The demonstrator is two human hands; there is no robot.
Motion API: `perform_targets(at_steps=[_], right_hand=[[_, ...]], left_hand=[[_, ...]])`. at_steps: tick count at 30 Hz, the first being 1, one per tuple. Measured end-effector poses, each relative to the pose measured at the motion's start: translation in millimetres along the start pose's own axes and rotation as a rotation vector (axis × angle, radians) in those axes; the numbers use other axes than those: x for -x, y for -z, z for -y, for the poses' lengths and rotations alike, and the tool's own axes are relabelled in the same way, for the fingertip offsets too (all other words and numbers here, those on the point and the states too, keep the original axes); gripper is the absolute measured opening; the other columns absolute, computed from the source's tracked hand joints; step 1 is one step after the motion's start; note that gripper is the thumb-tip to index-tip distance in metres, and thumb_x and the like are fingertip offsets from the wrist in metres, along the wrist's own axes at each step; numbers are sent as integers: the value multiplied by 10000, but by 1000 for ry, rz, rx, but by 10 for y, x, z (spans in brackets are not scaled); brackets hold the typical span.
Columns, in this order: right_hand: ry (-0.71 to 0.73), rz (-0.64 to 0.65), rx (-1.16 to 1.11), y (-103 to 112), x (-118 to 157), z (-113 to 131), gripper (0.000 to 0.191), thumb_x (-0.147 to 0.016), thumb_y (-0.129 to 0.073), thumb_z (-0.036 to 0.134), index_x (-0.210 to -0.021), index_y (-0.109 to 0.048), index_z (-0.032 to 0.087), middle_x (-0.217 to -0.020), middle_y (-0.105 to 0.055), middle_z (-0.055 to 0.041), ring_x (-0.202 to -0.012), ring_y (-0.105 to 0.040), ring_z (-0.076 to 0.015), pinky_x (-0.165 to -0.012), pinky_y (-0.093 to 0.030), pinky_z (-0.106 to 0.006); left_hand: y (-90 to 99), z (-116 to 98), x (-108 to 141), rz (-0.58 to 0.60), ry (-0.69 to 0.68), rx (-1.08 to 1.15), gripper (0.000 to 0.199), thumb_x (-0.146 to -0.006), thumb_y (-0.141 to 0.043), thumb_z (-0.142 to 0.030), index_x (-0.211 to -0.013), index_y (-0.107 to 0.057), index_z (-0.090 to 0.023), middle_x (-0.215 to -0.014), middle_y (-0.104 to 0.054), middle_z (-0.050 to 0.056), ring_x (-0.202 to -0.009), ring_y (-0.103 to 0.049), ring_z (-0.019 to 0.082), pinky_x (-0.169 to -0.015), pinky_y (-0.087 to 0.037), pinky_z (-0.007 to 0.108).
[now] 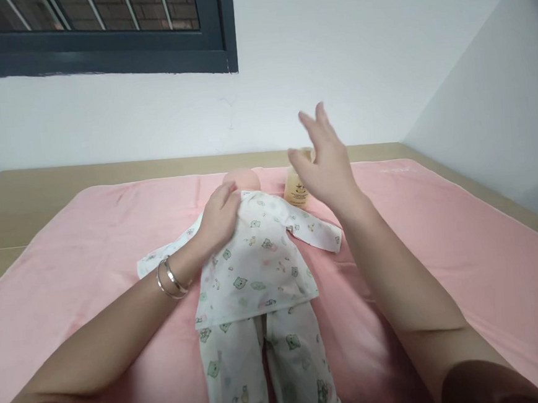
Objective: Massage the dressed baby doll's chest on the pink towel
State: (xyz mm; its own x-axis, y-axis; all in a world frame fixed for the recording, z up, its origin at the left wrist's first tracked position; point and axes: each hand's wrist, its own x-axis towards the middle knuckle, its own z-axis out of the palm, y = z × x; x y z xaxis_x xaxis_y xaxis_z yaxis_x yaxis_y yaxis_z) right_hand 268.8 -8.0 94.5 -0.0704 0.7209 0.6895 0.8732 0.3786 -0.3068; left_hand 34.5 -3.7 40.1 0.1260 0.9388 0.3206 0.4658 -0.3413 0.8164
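Note:
A baby doll lies on its front or back, I cannot tell which, with its bare round head [244,180] at the far end. It wears a white printed long-sleeved top [259,258] and matching trousers [294,348]. My left hand [218,215] rests flat on the top near the doll's shoulder and neck, fingers stretched out. Raised above the doll's other side, my right hand [326,163] has its fingers spread and holds nothing. Behind it stands a bottle of pale yellow liquid [295,190], partly hidden by that hand.
A pink blanket [440,244] covers most of the wooden surface [31,195] beneath. White walls [355,52] rise behind and at the right. A dark-framed barred window [219,38] is at the upper left.

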Motion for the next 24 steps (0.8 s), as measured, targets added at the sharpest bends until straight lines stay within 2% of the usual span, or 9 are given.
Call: perform_targets(at_steps=[3, 6, 9, 11, 13, 16, 20, 24], right_hand=[[24, -91, 95, -67, -140, -265, 689, -994, -375, 361, -1619, -105, 255, -1707, -11, -91, -1564, -33, -413, -1179, -189, -744], [22, -55, 162, -201, -213, -365, 715, -988, -411, 397, -1614, -113, 222, -1703, -45, -128, -1562, -20, -421, -1175, -158, -755], [13, 69, 172, -311, -222, -368, 688, -988, -425, 411, -1593, -202, 172, -1677, -179, -162, -1560, -95, -396, -1201, -157, -714], [29, 152, 159, -359, -206, -365, 634, -994, -414, 392, -1559, -291, 131, -1619, -320, -177, -1538, -195, -374, -1226, -154, -672], [39, 184, 155, -395, -180, -370, 564, -996, -400, 351, -1500, -390, 97, -1501, -479, -187, -1468, -339, -351, -1246, -150, -633], [37, 123, 169, -455, -136, -373, 474, -979, -387, 274, -1401, -498, 87, -1329, -600, -171, -1313, -485, -320, -1252, -161, -601], [-27, -12, 185, -593, -94, -317, 389, -938, -390, 198, -1259, -587, 99, -1203, -626, -161, -1197, -510, -304, -1208, -273, -543], [-120, -125, 218, -762, -89, -259, 329, -940, -362, 169, -1135, -625, 136, -1114, -622, -157, -1145, -502, -306, -1022, -436, -463]], left_hand=[[-179, -400, -266, 37, -60, 316, 446, -969, -413, -438, -1284, -611, -193, -1444, -579, 77, -1436, -459, 271, -1240, -334, 480], [-383, -713, -723, 85, 2, 615, 529, -1002, -295, -533, -1305, -579, -205, -1344, -603, 87, -1439, -455, 312, -1185, -378, 548], [-569, -826, -1210, 56, 89, 784, 600, -1006, -197, -556, -1342, -538, -195, -1294, -590, 108, -1455, -428, 332, -1127, -410, 569], [-667, -810, -1420, 89, 132, 867, 611, -995, -206, -566, -1370, -508, -189, -1304, -571, 124, -1455, -425, 336, -1101, -428, 564], [-736, -767, -1496, 176, 166, 919, 624, -974, -250, -573, -1398, -478, -176, -1345, -540, 152, -1457, -418, 340, -1091, -440, 546], [-797, -723, -1435, 299, 201, 949, 644, -942, -317, -574, -1415, -461, -161, -1417, -482, 191, -1457, -405, 348, -1072, -458, 518], [-855, -722, -1359, 258, 238, 961, 575, -959, -299, -511, -1384, -488, -172, -1449, -451, 180, -1414, -448, 345, -1009, -496, 530], [-933, -656, -1452, 206, 295, 990, 484, -978, -306, -449, -1312, -534, -183, -1358, -510, 153, -1310, -547, 313, -972, -534, 479]])
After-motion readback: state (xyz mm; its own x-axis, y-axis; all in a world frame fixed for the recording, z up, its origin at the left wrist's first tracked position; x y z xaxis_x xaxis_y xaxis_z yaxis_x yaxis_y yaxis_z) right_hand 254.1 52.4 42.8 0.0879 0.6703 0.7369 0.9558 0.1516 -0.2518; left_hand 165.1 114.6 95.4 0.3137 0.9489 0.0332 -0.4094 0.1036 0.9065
